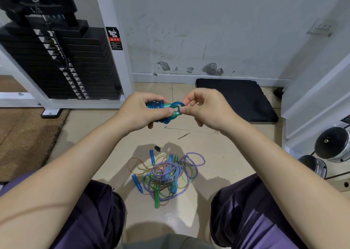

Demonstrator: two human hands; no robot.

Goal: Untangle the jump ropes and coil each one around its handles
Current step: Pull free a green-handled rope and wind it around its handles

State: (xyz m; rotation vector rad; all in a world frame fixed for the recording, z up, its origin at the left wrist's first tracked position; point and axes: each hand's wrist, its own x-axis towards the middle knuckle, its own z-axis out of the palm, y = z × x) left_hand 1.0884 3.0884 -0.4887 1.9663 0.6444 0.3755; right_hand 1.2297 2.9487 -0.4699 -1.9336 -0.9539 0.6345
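A black weight stack (56, 59) in a white steel frame (115, 46) fills the upper left, its flat plates stepped and matte. Behind runs a scuffed grey wall (208, 31) with chipped paint near the skirting. A square black foam pad (236, 99) lies on the beige tiled floor (217, 154) to the right, and chrome-ended dumbbells (333, 144) sit at the far right edge.

Between the person's knees lies the tangled pile of jump ropes (166, 175): a braided purple-and-white cord, thin translucent plastic cords, and tapered blue and green handles.

Above it, the left hand (140, 110) grips the coiled blue rope (157, 106), fingers curled round its teal handles. The right hand (204, 108) pinches the glossy end loop between thumb and forefinger, other fingers curled.
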